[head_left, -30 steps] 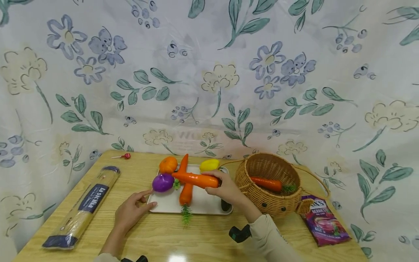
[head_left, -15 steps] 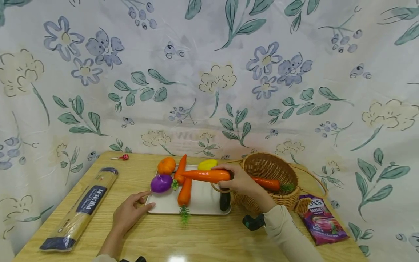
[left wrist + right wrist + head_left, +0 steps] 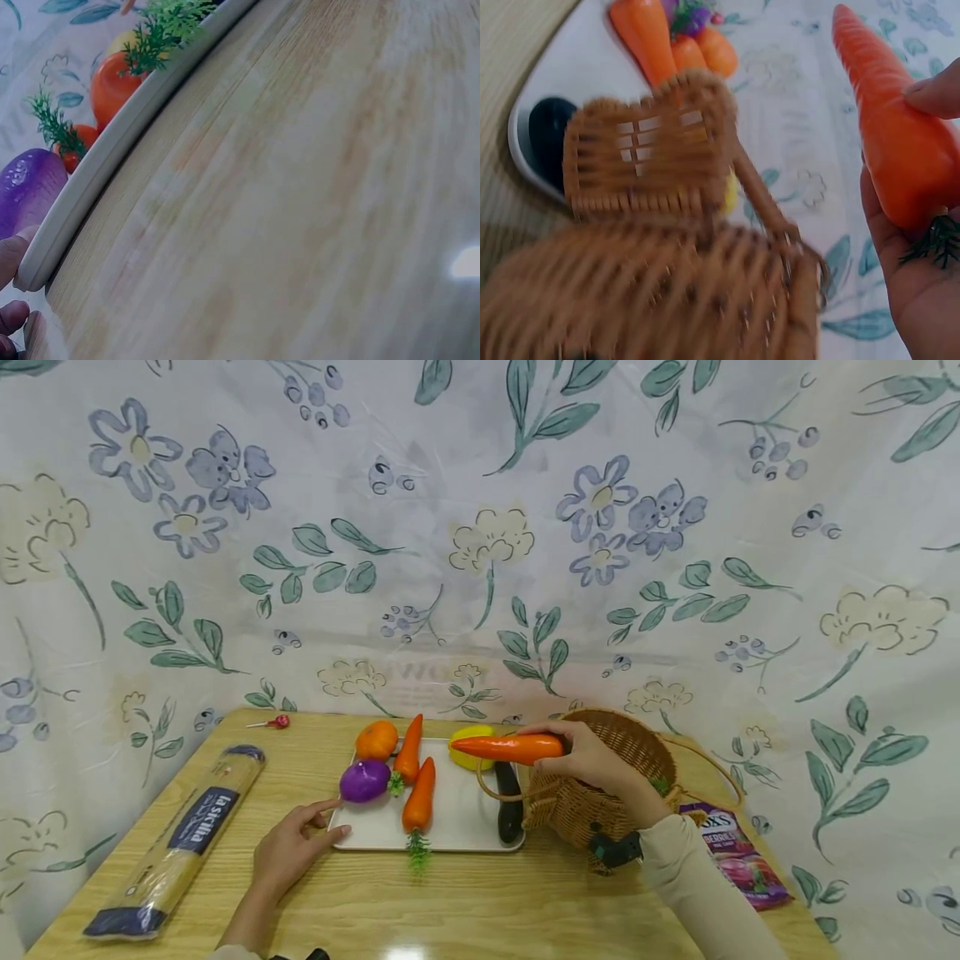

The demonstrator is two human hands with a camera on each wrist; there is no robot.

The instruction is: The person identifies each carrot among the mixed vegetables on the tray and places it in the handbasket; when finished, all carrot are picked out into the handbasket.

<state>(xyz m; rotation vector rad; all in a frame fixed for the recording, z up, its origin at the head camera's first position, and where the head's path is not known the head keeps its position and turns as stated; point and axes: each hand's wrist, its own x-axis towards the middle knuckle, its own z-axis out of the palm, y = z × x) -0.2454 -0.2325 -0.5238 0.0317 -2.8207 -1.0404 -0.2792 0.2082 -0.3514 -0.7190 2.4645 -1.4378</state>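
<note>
My right hand (image 3: pixel 596 760) grips an orange carrot (image 3: pixel 510 747) by its thick end, raised beside the wicker basket (image 3: pixel 577 810) with its tip pointing left. In the right wrist view the thumb presses on the carrot (image 3: pixel 900 127), whose green top lies against the palm. My left hand (image 3: pixel 288 847) holds the white tray (image 3: pixel 465 843) at its near left corner, thumb over the rim. On the tray lie two more carrots (image 3: pixel 418 797), a purple vegetable (image 3: pixel 365 781), a small pumpkin (image 3: pixel 377 741), a dark eggplant (image 3: pixel 510 806) and a yellow fruit (image 3: pixel 468 735), partly hidden.
A pack of spaghetti (image 3: pixel 180 843) lies on the left of the wooden table (image 3: pixel 465 910). A lollipop (image 3: pixel 281 721) is at the far left edge. Right of the basket lies a purple candy bag (image 3: pixel 738 852), partly behind the right forearm. A floral cloth (image 3: pixel 420 527) hangs behind.
My right hand has carried the carrot rightward from above the tray to the basket's side. The basket now leans toward the tray, its handle over the tray's right part. My left hand stays put.
</note>
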